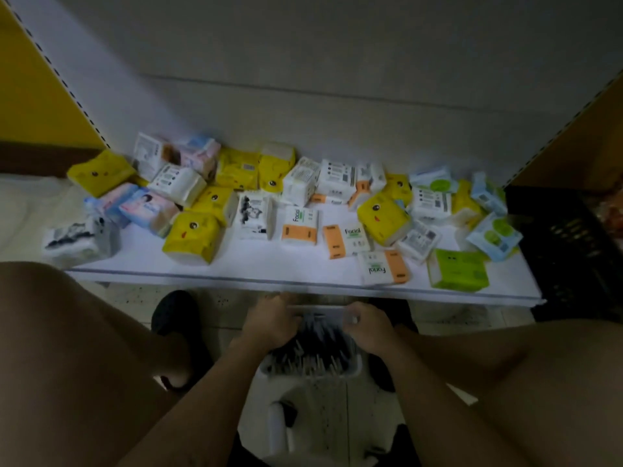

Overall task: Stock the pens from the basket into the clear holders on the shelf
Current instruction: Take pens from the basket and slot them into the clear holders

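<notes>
Pens point(308, 352) in basket point(357, 367); left hand point(269, 323), right hand point(367, 328) fingers point(352, 316) clamp clear holder point(320, 310); tissue packs point(192, 235) litter dim shelf point(269, 266).

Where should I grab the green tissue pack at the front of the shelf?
Grab the green tissue pack by its left and right ends, coming down from the front of the shelf. It lies flat by the open edge, with a blue pack close behind it, so the ends probably leave the most room.

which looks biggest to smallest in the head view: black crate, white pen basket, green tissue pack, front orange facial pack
1. black crate
2. white pen basket, though nearer the camera
3. green tissue pack and front orange facial pack, too alike to rank
</notes>
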`<state>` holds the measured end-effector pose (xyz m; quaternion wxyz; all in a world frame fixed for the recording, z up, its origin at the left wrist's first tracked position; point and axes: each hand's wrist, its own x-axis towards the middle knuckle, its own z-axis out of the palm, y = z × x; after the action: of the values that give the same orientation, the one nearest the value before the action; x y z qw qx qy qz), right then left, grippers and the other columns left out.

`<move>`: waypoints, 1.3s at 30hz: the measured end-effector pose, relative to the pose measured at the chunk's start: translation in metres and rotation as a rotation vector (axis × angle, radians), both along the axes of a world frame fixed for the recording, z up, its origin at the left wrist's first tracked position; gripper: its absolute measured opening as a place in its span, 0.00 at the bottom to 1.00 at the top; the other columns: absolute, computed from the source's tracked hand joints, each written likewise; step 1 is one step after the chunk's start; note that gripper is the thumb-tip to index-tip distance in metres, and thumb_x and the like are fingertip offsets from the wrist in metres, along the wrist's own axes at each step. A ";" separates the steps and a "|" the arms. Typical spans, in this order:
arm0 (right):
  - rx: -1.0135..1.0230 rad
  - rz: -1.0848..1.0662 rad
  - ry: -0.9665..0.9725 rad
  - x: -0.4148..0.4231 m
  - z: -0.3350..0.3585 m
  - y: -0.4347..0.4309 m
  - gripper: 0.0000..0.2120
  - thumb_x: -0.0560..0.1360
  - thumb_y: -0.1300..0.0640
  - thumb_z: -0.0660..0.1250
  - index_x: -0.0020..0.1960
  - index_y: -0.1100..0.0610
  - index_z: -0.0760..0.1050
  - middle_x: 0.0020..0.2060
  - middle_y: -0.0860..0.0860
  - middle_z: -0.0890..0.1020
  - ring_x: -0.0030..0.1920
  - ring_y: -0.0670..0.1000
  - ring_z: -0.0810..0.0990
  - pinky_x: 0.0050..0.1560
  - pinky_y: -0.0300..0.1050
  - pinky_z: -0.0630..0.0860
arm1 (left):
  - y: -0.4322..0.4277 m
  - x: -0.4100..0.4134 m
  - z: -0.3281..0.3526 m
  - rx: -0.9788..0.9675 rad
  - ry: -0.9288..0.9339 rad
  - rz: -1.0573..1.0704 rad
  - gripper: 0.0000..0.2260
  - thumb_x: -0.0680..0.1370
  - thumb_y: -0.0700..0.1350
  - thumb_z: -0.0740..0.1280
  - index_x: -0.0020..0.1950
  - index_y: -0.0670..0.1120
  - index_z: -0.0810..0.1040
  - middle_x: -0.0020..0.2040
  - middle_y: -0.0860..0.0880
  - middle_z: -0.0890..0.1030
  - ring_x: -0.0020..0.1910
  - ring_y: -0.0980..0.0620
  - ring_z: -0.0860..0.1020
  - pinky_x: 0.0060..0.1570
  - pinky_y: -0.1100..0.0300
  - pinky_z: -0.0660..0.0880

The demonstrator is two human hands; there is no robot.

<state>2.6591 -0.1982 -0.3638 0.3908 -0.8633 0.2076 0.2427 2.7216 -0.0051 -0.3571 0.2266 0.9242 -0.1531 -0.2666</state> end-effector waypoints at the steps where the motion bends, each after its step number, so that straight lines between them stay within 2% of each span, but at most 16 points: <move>1: 0.006 -0.007 0.027 -0.001 -0.005 0.000 0.12 0.79 0.59 0.62 0.56 0.67 0.75 0.54 0.64 0.77 0.56 0.62 0.76 0.54 0.53 0.73 | 0.000 -0.002 -0.006 0.012 0.061 -0.008 0.17 0.77 0.48 0.66 0.66 0.47 0.73 0.61 0.45 0.77 0.60 0.45 0.75 0.57 0.55 0.74; 4: -0.029 0.032 0.072 -0.003 -0.023 0.002 0.09 0.79 0.58 0.62 0.45 0.64 0.74 0.43 0.61 0.76 0.49 0.61 0.77 0.53 0.52 0.75 | 0.002 -0.008 -0.031 0.076 0.211 -0.028 0.17 0.79 0.47 0.64 0.66 0.44 0.73 0.61 0.43 0.77 0.59 0.45 0.76 0.55 0.56 0.74; 7: -0.069 0.154 0.188 -0.008 -0.045 0.006 0.12 0.78 0.57 0.62 0.56 0.64 0.77 0.50 0.62 0.80 0.52 0.60 0.79 0.55 0.52 0.76 | 0.009 -0.009 -0.060 0.128 0.305 0.018 0.15 0.77 0.47 0.63 0.63 0.43 0.74 0.58 0.42 0.78 0.54 0.45 0.77 0.54 0.54 0.76; 9: -0.061 0.268 0.275 -0.009 -0.060 0.011 0.13 0.79 0.59 0.61 0.56 0.69 0.75 0.48 0.65 0.77 0.49 0.61 0.78 0.51 0.51 0.76 | 0.014 -0.007 -0.076 0.150 0.365 0.047 0.13 0.75 0.46 0.64 0.55 0.40 0.76 0.54 0.40 0.80 0.51 0.43 0.78 0.50 0.56 0.77; 12: -0.124 0.402 0.351 -0.009 -0.076 0.019 0.06 0.80 0.60 0.60 0.47 0.62 0.71 0.34 0.54 0.68 0.33 0.50 0.67 0.43 0.43 0.66 | 0.022 -0.008 -0.088 0.224 0.390 0.096 0.12 0.77 0.46 0.64 0.55 0.39 0.77 0.54 0.42 0.80 0.53 0.44 0.78 0.45 0.60 0.71; 16: -0.161 0.422 0.413 -0.011 -0.101 0.018 0.15 0.81 0.59 0.58 0.36 0.59 0.68 0.30 0.52 0.64 0.29 0.48 0.62 0.32 0.41 0.64 | 0.035 -0.011 -0.110 0.292 0.462 0.272 0.17 0.77 0.50 0.64 0.58 0.38 0.76 0.55 0.42 0.79 0.53 0.45 0.79 0.47 0.58 0.75; 18: -0.130 0.361 0.421 -0.009 -0.104 0.017 0.12 0.81 0.60 0.59 0.39 0.60 0.69 0.31 0.52 0.67 0.33 0.50 0.68 0.34 0.42 0.65 | 0.038 -0.012 -0.120 0.264 0.509 0.400 0.20 0.75 0.51 0.69 0.59 0.37 0.74 0.54 0.41 0.79 0.51 0.45 0.79 0.45 0.58 0.75; 20: -0.080 0.279 0.391 -0.004 -0.107 0.018 0.08 0.79 0.61 0.61 0.47 0.65 0.75 0.39 0.59 0.75 0.43 0.56 0.76 0.41 0.44 0.72 | 0.036 -0.014 -0.130 0.202 0.521 0.519 0.22 0.72 0.51 0.72 0.58 0.38 0.73 0.54 0.42 0.79 0.50 0.45 0.79 0.47 0.57 0.78; 21: -0.063 0.242 0.373 -0.003 -0.108 0.019 0.10 0.78 0.60 0.62 0.51 0.67 0.77 0.44 0.62 0.77 0.47 0.58 0.78 0.45 0.45 0.74 | 0.034 -0.017 -0.133 0.179 0.529 0.570 0.22 0.71 0.50 0.72 0.58 0.39 0.72 0.53 0.42 0.79 0.50 0.45 0.80 0.49 0.54 0.79; 22: -0.059 0.221 0.358 -0.002 -0.109 0.021 0.11 0.78 0.60 0.63 0.53 0.68 0.77 0.46 0.62 0.78 0.49 0.58 0.78 0.47 0.45 0.75 | 0.032 -0.020 -0.136 0.159 0.538 0.618 0.23 0.71 0.50 0.72 0.59 0.39 0.70 0.52 0.42 0.79 0.48 0.45 0.80 0.49 0.52 0.80; 25: -0.044 0.188 0.317 0.002 -0.114 0.029 0.09 0.77 0.61 0.62 0.51 0.65 0.78 0.47 0.59 0.78 0.53 0.60 0.79 0.48 0.41 0.72 | 0.028 -0.032 -0.138 0.143 0.551 0.701 0.27 0.73 0.48 0.71 0.64 0.38 0.63 0.51 0.42 0.78 0.47 0.45 0.80 0.45 0.51 0.80; 28: -0.040 0.195 0.257 0.010 -0.112 0.040 0.13 0.79 0.59 0.62 0.62 0.60 0.76 0.58 0.56 0.78 0.58 0.57 0.77 0.57 0.45 0.74 | 0.027 -0.037 -0.145 0.022 0.670 0.835 0.27 0.74 0.40 0.72 0.65 0.39 0.60 0.51 0.40 0.76 0.46 0.43 0.79 0.41 0.50 0.80; 31: -0.044 0.212 0.227 0.012 -0.115 0.049 0.13 0.79 0.56 0.63 0.61 0.59 0.76 0.57 0.56 0.79 0.56 0.56 0.78 0.57 0.48 0.76 | 0.029 -0.036 -0.152 -0.080 0.753 0.997 0.29 0.75 0.35 0.68 0.71 0.41 0.56 0.54 0.36 0.76 0.46 0.41 0.79 0.35 0.53 0.79; 34: -0.066 0.265 0.230 0.015 -0.119 0.056 0.12 0.79 0.58 0.62 0.60 0.60 0.77 0.55 0.57 0.78 0.55 0.58 0.77 0.57 0.50 0.76 | 0.030 -0.038 -0.153 -0.021 0.693 0.955 0.21 0.77 0.36 0.66 0.66 0.37 0.61 0.55 0.36 0.75 0.42 0.46 0.77 0.29 0.58 0.73; 38: -0.131 0.333 0.206 0.022 -0.122 0.064 0.12 0.79 0.57 0.61 0.61 0.58 0.75 0.58 0.56 0.74 0.56 0.58 0.76 0.56 0.48 0.75 | 0.030 -0.040 -0.149 0.026 0.604 0.834 0.21 0.74 0.38 0.70 0.61 0.38 0.63 0.53 0.39 0.76 0.46 0.43 0.79 0.39 0.53 0.80; 39: -0.157 0.365 0.190 0.023 -0.123 0.066 0.13 0.79 0.57 0.61 0.62 0.57 0.74 0.59 0.56 0.73 0.57 0.59 0.75 0.57 0.48 0.74 | 0.030 -0.040 -0.146 0.015 0.609 0.832 0.20 0.74 0.38 0.70 0.61 0.38 0.64 0.53 0.38 0.76 0.45 0.44 0.79 0.36 0.55 0.79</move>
<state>2.6817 -0.1327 -0.4872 0.2506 -0.8875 0.1020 0.3730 2.6818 0.0249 -0.5028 0.3409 0.7891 0.3023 -0.4120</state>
